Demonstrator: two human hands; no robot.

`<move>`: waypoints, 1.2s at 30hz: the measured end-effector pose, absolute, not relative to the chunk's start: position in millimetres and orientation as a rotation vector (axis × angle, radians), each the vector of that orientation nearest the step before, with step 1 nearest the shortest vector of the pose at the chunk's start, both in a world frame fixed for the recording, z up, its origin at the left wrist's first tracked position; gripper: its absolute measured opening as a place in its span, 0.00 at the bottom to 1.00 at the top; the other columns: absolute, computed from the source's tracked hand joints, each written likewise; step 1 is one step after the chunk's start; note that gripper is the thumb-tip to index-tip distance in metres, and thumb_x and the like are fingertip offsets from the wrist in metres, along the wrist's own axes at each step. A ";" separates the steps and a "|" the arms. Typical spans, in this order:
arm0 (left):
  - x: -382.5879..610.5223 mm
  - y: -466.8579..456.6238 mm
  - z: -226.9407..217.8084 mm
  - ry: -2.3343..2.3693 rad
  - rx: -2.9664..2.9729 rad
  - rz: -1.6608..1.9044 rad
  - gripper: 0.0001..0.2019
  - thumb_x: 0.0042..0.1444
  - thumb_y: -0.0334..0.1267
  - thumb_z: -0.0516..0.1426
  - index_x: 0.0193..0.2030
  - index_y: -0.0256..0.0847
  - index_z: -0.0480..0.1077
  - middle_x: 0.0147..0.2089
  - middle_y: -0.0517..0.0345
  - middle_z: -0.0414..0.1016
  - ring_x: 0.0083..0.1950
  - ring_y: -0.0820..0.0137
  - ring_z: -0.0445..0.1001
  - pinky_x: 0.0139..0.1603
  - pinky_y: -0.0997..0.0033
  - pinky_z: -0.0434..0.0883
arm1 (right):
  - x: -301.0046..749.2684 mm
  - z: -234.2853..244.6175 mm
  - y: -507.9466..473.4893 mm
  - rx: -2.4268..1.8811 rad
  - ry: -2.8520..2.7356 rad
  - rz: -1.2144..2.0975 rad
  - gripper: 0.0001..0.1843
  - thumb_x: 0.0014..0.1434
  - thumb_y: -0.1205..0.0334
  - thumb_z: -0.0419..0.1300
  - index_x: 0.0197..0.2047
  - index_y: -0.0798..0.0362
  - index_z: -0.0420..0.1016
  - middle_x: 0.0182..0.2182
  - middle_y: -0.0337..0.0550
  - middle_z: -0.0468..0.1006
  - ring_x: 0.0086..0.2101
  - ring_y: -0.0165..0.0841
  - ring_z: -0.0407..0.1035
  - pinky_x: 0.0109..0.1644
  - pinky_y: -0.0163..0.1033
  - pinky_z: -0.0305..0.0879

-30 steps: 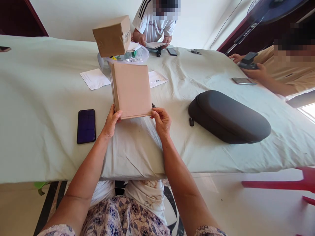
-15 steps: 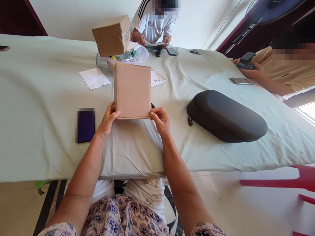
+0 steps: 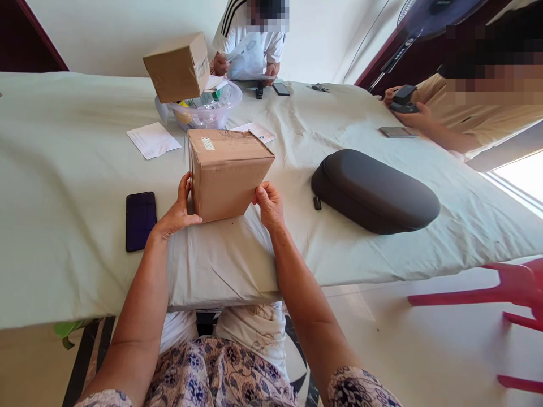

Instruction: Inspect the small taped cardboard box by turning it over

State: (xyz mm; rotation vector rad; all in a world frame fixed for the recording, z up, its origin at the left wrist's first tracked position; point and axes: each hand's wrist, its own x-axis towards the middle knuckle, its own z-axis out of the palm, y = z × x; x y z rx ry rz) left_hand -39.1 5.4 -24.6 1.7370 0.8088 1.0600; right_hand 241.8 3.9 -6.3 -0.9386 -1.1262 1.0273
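A brown cardboard box (image 3: 227, 186) is between my hands at the near side of the table, its top face with a pale printed mark turned into sight. My left hand (image 3: 178, 212) grips its left side and lower left corner, thumb on the front. At the lower right edge, my right hand (image 3: 269, 203) pinches the box with thumb and curled fingers. Left of my left hand lies a dark smartphone (image 3: 141, 221). A sheet of white paper (image 3: 153, 140) lies beyond it, and another printed paper (image 3: 261, 131) is partly hidden behind the box.
A second cardboard box (image 3: 176, 68) rests on a translucent basin (image 3: 212, 117) holding plastic bottles. To the right lies a dark zipped case (image 3: 375, 189). Two people sit at the table, one with papers (image 3: 248, 56), one with a black device (image 3: 404, 99). A red stool (image 3: 509, 285) stands lower right.
The box has tipped and turned so that its top face now shows. Both hands moved with it. The person opposite has raised a paper.
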 end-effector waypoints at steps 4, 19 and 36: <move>-42.7 3.3 -17.1 0.855 1.739 0.922 0.62 0.45 0.37 0.68 0.77 0.64 0.31 0.82 0.53 0.36 0.82 0.46 0.33 0.77 0.33 0.33 | 241.2 -4.0 3.6 -0.905 -1.102 0.985 0.32 0.46 0.28 0.67 0.25 0.49 0.64 0.19 0.29 0.63 0.22 0.24 0.56 0.29 0.33 0.57; -33.3 0.6 -11.1 0.818 1.764 0.981 0.62 0.42 0.39 0.72 0.77 0.61 0.39 0.79 0.49 0.46 0.80 0.46 0.44 0.78 0.40 0.44 | 248.4 -7.4 8.4 -0.920 -1.181 0.751 0.41 0.55 0.18 0.44 0.49 0.44 0.72 0.43 0.44 0.77 0.49 0.40 0.72 0.49 0.44 0.73; -30.8 -1.7 -7.4 0.827 1.204 1.252 0.46 0.38 0.34 0.63 0.69 0.55 0.60 0.55 0.60 0.78 0.61 0.57 0.73 0.60 0.58 0.70 | 242.4 -17.3 3.2 -0.947 -1.418 1.036 0.33 0.56 0.33 0.64 0.60 0.40 0.74 0.63 0.43 0.75 0.62 0.42 0.69 0.64 0.50 0.69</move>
